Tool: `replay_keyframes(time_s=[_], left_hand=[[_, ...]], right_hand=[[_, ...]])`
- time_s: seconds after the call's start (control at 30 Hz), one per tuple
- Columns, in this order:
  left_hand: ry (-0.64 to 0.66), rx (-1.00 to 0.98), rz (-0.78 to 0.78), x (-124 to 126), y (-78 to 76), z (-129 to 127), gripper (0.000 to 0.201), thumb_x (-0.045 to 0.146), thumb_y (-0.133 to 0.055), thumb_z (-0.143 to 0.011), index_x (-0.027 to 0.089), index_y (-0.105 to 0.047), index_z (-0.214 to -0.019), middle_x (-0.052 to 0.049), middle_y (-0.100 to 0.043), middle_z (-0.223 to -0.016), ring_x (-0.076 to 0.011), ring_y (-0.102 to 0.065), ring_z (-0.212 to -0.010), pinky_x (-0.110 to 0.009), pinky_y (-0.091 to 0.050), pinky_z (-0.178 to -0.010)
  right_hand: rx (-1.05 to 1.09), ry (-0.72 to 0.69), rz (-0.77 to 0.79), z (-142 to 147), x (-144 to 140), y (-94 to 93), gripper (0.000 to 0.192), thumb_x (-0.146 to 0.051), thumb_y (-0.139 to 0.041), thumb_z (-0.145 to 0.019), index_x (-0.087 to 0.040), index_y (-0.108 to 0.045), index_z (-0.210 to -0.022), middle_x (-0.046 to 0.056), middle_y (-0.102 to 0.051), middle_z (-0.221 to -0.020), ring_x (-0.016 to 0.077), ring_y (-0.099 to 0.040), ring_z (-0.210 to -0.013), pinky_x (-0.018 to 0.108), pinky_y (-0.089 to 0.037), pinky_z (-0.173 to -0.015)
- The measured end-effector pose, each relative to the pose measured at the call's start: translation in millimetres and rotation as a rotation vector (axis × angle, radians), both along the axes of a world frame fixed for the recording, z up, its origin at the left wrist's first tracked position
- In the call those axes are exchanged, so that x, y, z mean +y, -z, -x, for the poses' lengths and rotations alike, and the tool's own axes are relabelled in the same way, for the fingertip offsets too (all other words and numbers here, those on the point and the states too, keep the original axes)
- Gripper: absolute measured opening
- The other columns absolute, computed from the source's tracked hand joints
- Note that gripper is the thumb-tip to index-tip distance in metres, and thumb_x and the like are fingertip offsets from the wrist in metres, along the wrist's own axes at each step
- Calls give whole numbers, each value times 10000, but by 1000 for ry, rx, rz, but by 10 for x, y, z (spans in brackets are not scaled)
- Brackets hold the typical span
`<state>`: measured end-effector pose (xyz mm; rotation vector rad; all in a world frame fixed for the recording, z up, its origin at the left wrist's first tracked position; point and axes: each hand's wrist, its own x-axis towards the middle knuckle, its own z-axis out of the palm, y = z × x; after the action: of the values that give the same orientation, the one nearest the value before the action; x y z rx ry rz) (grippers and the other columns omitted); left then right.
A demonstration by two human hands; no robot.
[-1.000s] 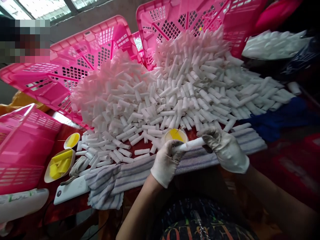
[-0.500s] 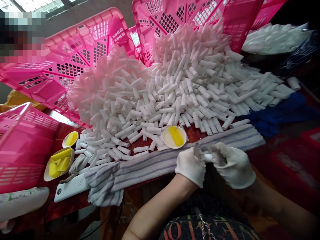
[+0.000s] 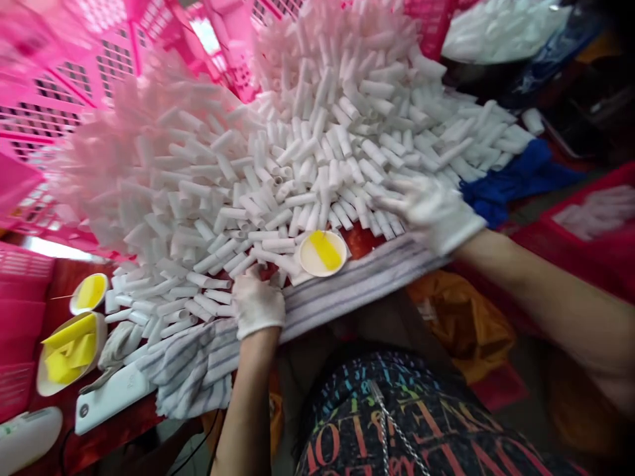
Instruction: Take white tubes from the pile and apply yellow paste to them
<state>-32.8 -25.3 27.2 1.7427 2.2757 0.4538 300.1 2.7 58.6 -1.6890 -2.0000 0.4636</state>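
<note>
left hand [image 3: 258,303] down at the white tubes [image 3: 302,199], can't really tell if its fingers are closed; right hand [image 3: 436,213] over more tubes, kinda blurry, fingers apart

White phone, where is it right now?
In the head view, the white phone lies at lower left on the red table, between the bowl of yellow pieces and the crumpled end of the striped towel.

Gloved hands [image 3: 258,303] [image 3: 432,213] well apart
</note>
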Motion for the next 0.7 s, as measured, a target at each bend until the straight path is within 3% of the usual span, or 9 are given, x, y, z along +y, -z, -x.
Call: replay_keyframes(time_s=[0.07,0.17,0.27,0.33,0.4,0.47,0.53,0.63,0.7], left_hand=[[8,45,72,94,-3,3,395,388,-639,-867,134,-698,-1163,-173,-707,-1082,-355,-651,-1095,-484,-504,-991],[56,75,120,177,15,-62,347,380,-574,-901,155,-721,-1121,-154,-726,-1073,-339,-662,-1069,-469,-510,-968],[112,80,113,185,34,-44,316,362,-583,-890,163,-736,-1082,-138,-736,-1054,-327,-664,-1060,-449,-510,-972],[150,74,84,148,43,38,287,305,-592,-875,163,-741,-1075,-128,-740,-1025,-315,-666,-1050,-435,-511,-977],[224,48,32,85,59,144,283,221,-572,-867,168,-739,-1090,-118,-739,-1039,-298,-665,-1055,-424,-512,-984],[289,4,-22,22,94,238,292,164,-562,-860,173,-735,-1095,-110,-735,-1070,-278,-664,-1056,-410,-517,-984],[298,-35,-65,-12,151,296,265,155,-602,-842,171,-736,-1070,-107,-736,-1053,-269,-671,-1024,-401,-531,-961],[288,-57,-125,12,236,299,226,158,-640,-830,157,-738,-1033,-104,-742,-985,-260,-683,-954,-392,-548,-915],[311,-35,-183,56,249,256,262,124,-590,-851,153,-735,-1066,-117,-737,-1043,-257,-680,-980,-392,-547,-915]], right_hand=[[-330,-301,8,124,344,32,457,-118,-282,-983,-26,-623,-1272,61,-489,-1521,276,-334,-1453,382,-353,-1014],[-559,-459,2,179,637,102,272,-90,-453,-1005,-33,-643,-1191,127,-522,-1495,304,-440,-1370,501,-373,-1050],[-523,-455,-57,126,663,95,212,-115,-508,-988,-68,-678,-1106,153,-616,-1384,285,-516,-1253,530,-381,-1062],[-407,-363,-120,79,557,76,245,-165,-516,-978,-60,-683,-1125,182,-662,-1276,290,-553,-1191,480,-431,-1032],[-154,-241,-123,66,372,89,340,-278,-553,-979,-69,-660,-1225,183,-696,-1175,268,-618,-1088,418,-489,-981],[229,-184,55,120,154,153,448,-444,-596,-960,-136,-653,-1280,129,-731,-1113,224,-678,-955,367,-546,-910],[521,-212,290,247,-31,256,532,-553,-624,-919,-186,-651,-1302,104,-723,-1212,232,-688,-1046,358,-556,-955],[759,-191,464,503,-134,429,597,-615,-680,-852,-184,-661,-1265,111,-672,-1338,263,-635,-1205,366,-541,-1020],[800,-91,504,643,-92,529,584,-615,-693,-836,-175,-666,-1218,121,-701,-1268,250,-677,-1082,366,-590,-913]])
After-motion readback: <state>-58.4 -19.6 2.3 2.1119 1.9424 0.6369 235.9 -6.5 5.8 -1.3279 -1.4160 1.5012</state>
